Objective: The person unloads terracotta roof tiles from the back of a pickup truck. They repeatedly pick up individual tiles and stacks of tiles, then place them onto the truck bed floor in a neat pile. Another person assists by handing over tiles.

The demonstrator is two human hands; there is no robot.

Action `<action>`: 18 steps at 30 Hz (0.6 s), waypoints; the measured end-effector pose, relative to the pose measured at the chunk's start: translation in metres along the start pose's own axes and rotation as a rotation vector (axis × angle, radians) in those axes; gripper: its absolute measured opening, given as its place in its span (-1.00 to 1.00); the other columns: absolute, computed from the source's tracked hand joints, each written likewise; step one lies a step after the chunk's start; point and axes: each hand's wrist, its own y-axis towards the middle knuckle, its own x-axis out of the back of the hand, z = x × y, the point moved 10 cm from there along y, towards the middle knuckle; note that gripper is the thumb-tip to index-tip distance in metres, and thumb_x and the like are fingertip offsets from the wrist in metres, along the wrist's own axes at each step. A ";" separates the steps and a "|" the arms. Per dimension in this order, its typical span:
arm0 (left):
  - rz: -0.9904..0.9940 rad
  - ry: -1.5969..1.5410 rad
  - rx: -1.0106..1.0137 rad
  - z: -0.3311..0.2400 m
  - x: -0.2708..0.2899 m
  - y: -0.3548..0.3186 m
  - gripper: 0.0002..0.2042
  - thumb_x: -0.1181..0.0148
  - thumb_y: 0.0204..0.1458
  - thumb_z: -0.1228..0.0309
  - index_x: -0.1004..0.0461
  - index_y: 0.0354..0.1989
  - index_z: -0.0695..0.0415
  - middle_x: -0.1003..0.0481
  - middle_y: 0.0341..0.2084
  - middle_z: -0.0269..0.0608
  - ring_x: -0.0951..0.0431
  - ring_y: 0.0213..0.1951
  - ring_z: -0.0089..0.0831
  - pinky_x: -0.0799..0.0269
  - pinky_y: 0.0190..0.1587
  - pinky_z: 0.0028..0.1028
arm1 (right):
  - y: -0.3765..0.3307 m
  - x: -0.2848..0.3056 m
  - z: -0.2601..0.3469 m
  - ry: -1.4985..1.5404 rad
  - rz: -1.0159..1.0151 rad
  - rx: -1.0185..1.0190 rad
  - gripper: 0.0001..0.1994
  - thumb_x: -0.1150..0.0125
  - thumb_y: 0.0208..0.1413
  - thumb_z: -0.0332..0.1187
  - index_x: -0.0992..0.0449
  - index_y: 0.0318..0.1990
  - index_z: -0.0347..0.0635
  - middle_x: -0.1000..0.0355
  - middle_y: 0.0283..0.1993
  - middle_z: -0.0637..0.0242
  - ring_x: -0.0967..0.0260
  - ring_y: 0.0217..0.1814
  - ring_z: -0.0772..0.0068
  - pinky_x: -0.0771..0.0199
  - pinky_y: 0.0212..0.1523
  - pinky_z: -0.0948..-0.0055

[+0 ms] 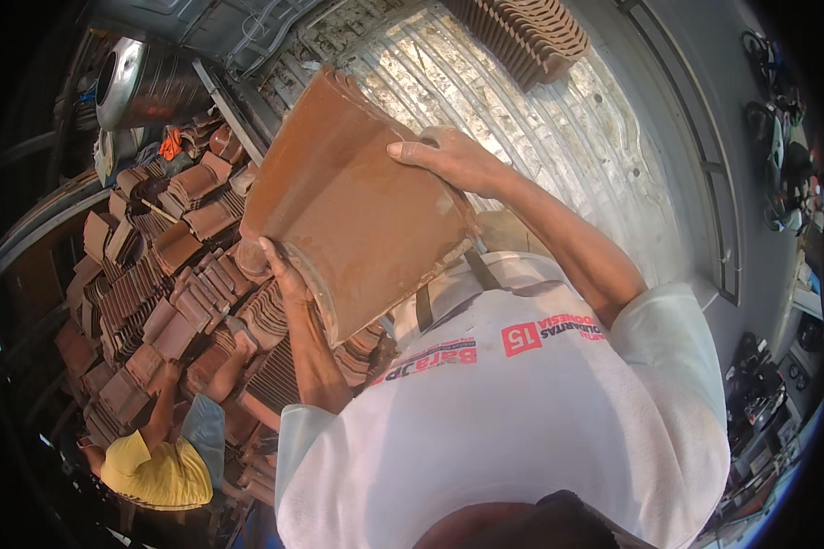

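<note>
Between my two hands, a brown clay roof tile [366,197] is held up in front of my chest, its broad curved face toward me. Layered edges at its far end suggest more tiles stacked behind it, but I cannot tell how many. My left hand [290,279] grips the near left edge, with the thumb on the face and the fingers mostly hidden underneath. Along the right edge, my right hand [453,162] is closed, its thumb lying over the top surface.
A ridged metal truck bed [604,174] lies ahead, with a row of stacked tiles [531,37] at its far end. On the left is a large pile of tiles [174,311], where a person in a yellow shirt [160,471] reaches in. Motorbikes [778,156] stand beyond the right side.
</note>
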 end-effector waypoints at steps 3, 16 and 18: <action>0.054 0.013 0.101 0.043 -0.025 -0.010 -0.17 -0.15 0.07 -0.20 -0.13 0.35 0.17 -0.30 0.22 -0.12 -0.33 0.22 -0.22 -0.30 0.25 -0.20 | -0.041 0.050 -0.085 0.349 0.031 -0.202 -0.25 -0.11 0.07 0.30 -0.54 -0.01 -0.37 -0.51 -0.09 0.04 -0.47 -0.03 0.23 -0.43 -0.03 0.28; 0.208 -0.029 0.627 0.271 -0.250 -0.001 -0.28 -0.28 0.00 0.16 -0.17 0.29 0.27 -0.42 0.09 -0.02 -0.50 0.06 -0.19 -0.48 0.12 -0.19 | -0.050 0.241 -0.321 1.048 0.125 -0.761 -0.42 -0.16 0.14 0.00 -0.43 0.16 -0.28 -0.43 0.14 0.06 -0.44 0.10 0.20 -0.42 0.12 0.30; 0.214 0.021 0.677 0.289 -0.295 0.009 -0.34 -0.27 0.03 0.20 -0.20 0.25 0.26 -0.44 0.04 -0.07 -0.52 0.03 -0.24 -0.50 0.09 -0.23 | -0.046 0.277 -0.372 1.100 0.117 -0.813 -0.45 -0.17 0.14 -0.05 -0.44 0.15 -0.30 -0.46 0.10 0.07 -0.46 0.06 0.18 -0.45 0.11 0.29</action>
